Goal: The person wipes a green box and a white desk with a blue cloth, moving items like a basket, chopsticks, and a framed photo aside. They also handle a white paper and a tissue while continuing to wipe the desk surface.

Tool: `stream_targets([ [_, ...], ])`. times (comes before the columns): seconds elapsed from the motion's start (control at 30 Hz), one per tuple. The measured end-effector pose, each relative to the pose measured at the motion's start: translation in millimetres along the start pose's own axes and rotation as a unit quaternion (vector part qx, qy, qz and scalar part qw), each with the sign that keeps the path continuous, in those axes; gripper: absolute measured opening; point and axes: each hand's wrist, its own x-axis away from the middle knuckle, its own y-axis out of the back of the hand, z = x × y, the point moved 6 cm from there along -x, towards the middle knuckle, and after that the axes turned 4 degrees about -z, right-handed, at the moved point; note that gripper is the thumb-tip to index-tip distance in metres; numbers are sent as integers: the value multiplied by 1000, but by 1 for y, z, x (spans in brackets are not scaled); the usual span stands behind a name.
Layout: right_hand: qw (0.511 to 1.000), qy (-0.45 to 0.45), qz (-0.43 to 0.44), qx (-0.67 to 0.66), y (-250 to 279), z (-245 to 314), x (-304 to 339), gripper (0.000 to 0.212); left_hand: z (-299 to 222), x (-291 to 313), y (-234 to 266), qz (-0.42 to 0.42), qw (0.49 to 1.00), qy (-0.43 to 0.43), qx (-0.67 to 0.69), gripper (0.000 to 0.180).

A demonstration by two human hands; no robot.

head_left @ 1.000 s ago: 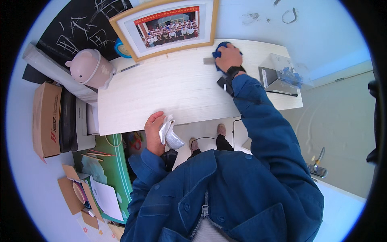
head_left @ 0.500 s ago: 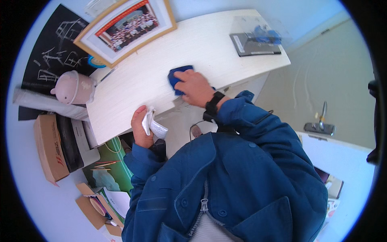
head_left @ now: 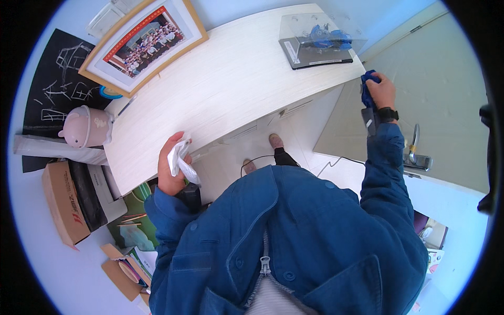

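My right hand [head_left: 384,92] is closed on a dark blue cloth [head_left: 369,94], held off the right end of the white desk, near its corner. The cloth hangs bunched below the fingers. My left hand [head_left: 170,165] is closed round a crumpled white tissue [head_left: 181,161] at the desk's front left edge. Between the two hands stretches the pale desk top [head_left: 220,89]. A display case [head_left: 320,44] with a clear cover, a dark base and a blue model inside stands at the desk's right end.
A wood-framed group photo [head_left: 142,44] leans at the back left, beside a pink lidded bin [head_left: 86,126]. Left of the desk are a cardboard box [head_left: 65,202] and a printer-like grey machine [head_left: 105,194]. A door with a metal handle [head_left: 417,155] stands at right. A black cable [head_left: 336,160] crosses the floor.
My right hand has lifted the blue cloth off the desk top and carried it right, past the desk's end. The left hand keeps the tissue and has shifted slightly left and down.
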Motion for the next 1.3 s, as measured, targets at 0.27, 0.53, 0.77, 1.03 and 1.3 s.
stream_targets([
  [0.27, 961, -11, 186, -206, -36, 7, -49, 82, -65, -77, -155, 241, 968, -48, -45, 36],
  [0.53, 904, 27, 306, -296, -58, 28, -58, 85, -66, -133, -269, 307, 902, -189, -237, 50],
  [0.77, 891, 91, 368, -252, -53, 63, -51, 86, -57, -150, -278, 216, 972, 43, -84, 53],
  [1.03, 847, 193, 431, -245, -77, 134, -30, 86, -25, -139, -219, 6, 961, 220, 169, 43],
  [1.3, 910, 244, 246, -227, -66, 172, -108, 51, -80, -114, -190, 47, 937, -116, -326, 34],
])
